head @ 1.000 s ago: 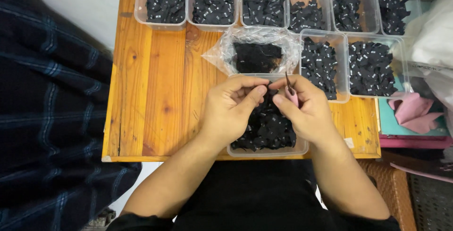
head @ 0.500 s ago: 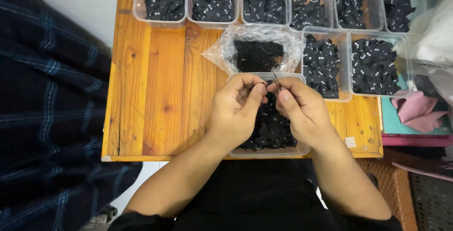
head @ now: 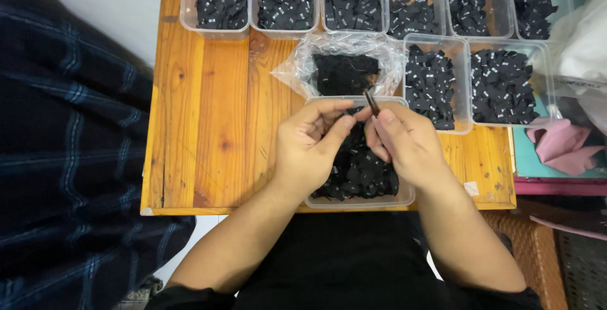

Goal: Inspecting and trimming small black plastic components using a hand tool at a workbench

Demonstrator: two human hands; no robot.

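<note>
My left hand (head: 313,148) and my right hand (head: 404,140) meet over a clear plastic tub (head: 354,201) full of small black fabric labels at the near edge of a wooden table (head: 208,107). The right hand grips thin metal tweezers (head: 371,102), tips pointing away from me. Left thumb and fingers pinch a small black label beside the tweezer tips; the label is mostly hidden. Just beyond the hands lies an open clear plastic bag (head: 344,69) holding a heap of black labels.
Several clear tubs of black labels line the table's far edge (head: 288,0), and two more stand at the right (head: 502,85). Dark plaid cloth (head: 69,158) lies on the left. Pink fabric (head: 559,148) and a white bag (head: 585,38) sit off the table's right side.
Both hands have shifted slightly away from me over the tub. The tweezers now point up past the fingers toward the plastic bag.
</note>
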